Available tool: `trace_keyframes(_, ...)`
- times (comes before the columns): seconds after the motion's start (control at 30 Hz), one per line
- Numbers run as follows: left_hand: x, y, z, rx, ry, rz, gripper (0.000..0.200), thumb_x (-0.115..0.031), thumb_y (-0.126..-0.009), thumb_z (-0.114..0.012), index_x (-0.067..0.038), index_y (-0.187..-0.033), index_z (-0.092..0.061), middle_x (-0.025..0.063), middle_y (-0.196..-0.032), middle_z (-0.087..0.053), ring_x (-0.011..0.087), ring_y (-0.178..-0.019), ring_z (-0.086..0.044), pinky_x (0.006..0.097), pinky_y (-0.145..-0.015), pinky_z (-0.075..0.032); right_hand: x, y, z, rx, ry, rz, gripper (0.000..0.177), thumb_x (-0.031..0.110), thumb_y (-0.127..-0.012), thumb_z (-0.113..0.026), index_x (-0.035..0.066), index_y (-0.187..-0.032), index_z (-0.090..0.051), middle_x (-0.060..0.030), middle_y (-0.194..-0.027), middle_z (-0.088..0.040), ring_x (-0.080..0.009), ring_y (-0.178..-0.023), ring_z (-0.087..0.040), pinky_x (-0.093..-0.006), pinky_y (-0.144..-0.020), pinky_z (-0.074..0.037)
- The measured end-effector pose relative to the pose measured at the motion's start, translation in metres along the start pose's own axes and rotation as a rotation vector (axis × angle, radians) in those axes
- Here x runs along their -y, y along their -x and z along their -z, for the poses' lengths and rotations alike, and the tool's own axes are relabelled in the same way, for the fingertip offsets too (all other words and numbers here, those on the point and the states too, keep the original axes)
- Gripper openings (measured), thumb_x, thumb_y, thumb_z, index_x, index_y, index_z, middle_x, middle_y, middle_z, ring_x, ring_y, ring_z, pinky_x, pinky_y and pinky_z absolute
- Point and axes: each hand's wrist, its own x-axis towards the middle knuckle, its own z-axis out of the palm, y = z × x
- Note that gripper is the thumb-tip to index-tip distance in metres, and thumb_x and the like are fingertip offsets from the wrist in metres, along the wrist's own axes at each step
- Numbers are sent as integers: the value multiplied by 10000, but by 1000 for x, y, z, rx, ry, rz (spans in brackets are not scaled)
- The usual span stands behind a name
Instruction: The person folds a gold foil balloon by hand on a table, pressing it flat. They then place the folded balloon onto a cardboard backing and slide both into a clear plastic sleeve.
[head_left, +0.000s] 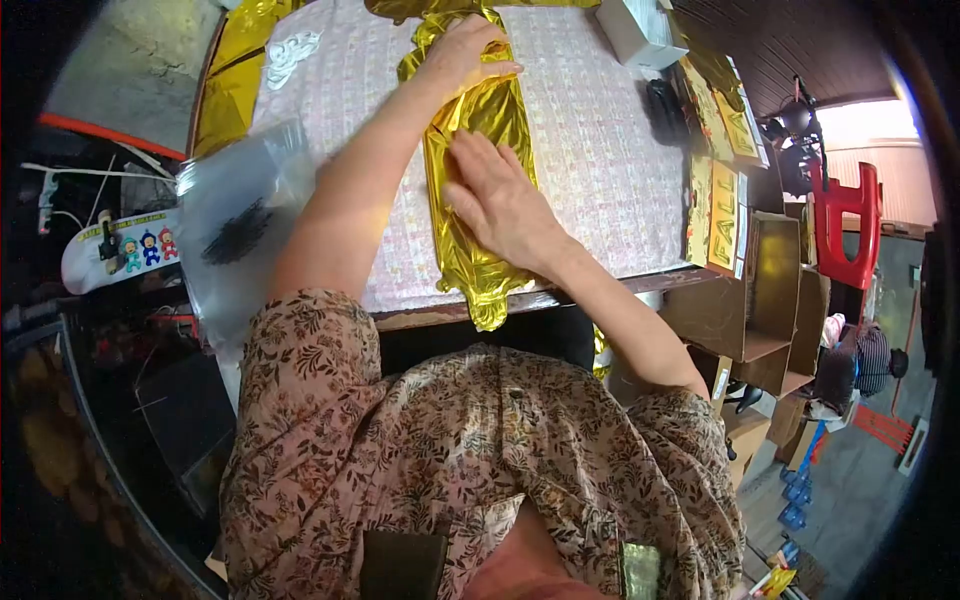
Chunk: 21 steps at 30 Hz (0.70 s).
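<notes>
A long, shiny gold foil balloon (437, 215), deflated and creased, lies lengthwise on the cloth-covered table (600, 150). Its narrow lower end hangs slightly over the near table edge. My left hand (465, 60) rests on the upper part of the foil, fingers bent and thumb apart, with gold showing between them. Lower down, my right hand (505, 205) lies flat on the foil with its fingers stretched out. More gold foil (400, 8) sits at the far edge, partly cut off.
Clear plastic bags (245, 210) hang over the table's left edge, below a white ribbon bundle (292, 55). A white box (640, 30) and a black object (663, 108) sit at the right. Cardboard boxes (765, 290) and a red plastic stool (850, 230) stand beyond.
</notes>
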Motion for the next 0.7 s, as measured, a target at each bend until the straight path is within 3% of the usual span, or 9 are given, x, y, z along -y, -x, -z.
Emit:
trace_keyframes(0.03,-1,1,1,23,16,15,467,-442,-847,-812,-65,-1097,-700,108,-1159,-645,324,-1134,-611,411,-996,-497,4,-11,22,50,-285,-132,727,380,-1062,-516,-86,-1560,-265,-277,-1620,-319,-439,-1483,-352,-532,-1225,-276)
trace_keyframes(0.07,-2,2,1,23,16,13,467,-442,-847,-812,-65,-1097,-700,108,-1159,-645,324,-1134,-611,411,-996,-497,-3,-18,16,47,-284,-132,727,380,-1062,-516,-86,-1560,-265,-277,-1620,-319,-439,-1483,-352,-532,-1225,-276)
trace_keyframes(0.13,-4,1,2,15,13,50,494,-443,-841,-817,-65,-1129,-684,105,-1166,-644,321,-1128,-611,411,-1002,-497,-26,-34,-9,-396,141,-92,766,411,-1067,-501,-118,-1554,-237,-332,-1589,-330,-450,-1491,-329,-525,-1236,-253)
trace_keyframes(0.2,-2,-1,-1,47,10,65,555,-482,-826,-816,-76,-1179,-684,105,-1213,-638,331,-1165,-595,421,-1025,-487,-38,-39,-25,-356,165,-126,795,464,-1067,-472,-135,-1543,-256,-353,-1580,-329,-444,-1504,-308,-519,-1244,-237)
trace_keyframes(0.3,8,-4,-7,76,-26,101,673,-541,-805,-814,-83,-1274,-665,108,-1309,-620,343,-1231,-569,429,-1066,-470,-40,-40,-35,-308,336,-157,838,552,-1058,-421,-132,-1530,-312,-316,-1605,-325,-419,-1527,-278,-517,-1253,-210)
trace_keyframes(0.43,20,-15,-13,192,-135,86,866,-618,-788,-796,-44,-1402,-588,135,-1475,-549,356,-1334,-523,431,-1138,-429,-40,-38,-36,-309,350,-139,826,547,-1059,-425,-117,-1538,-312,-308,-1604,-333,-416,-1524,-284,-518,-1253,-209)
trace_keyframes(0.53,9,-27,-3,342,-232,144,992,-640,-780,-793,16,-1465,-504,187,-1525,-498,352,-1399,-482,421,-1186,-377,-36,-32,-34,-280,347,-107,796,541,-1060,-427,-72,-1555,-319,-288,-1609,-338,-413,-1519,-290,-522,-1249,-215)
trace_keyframes(0.63,50,-30,-26,328,-241,90,1057,-692,-762,-776,28,-1479,-483,193,-1567,-452,358,-1434,-447,421,-1201,-360,-30,-21,-31,-250,344,-75,765,532,-1060,-436,-29,-1569,-326,-254,-1621,-339,-412,-1515,-296,-524,-1246,-219)
trace_keyframes(0.7,41,-35,-19,396,-232,130,1075,-702,-757,-773,23,-1491,-472,194,-1585,-431,361,-1447,-430,418,-1206,-356,-26,-15,-29,-214,347,-47,758,525,-1057,-450,-16,-1573,-327,-227,-1628,-341,-408,-1513,-298,-523,-1247,-218)
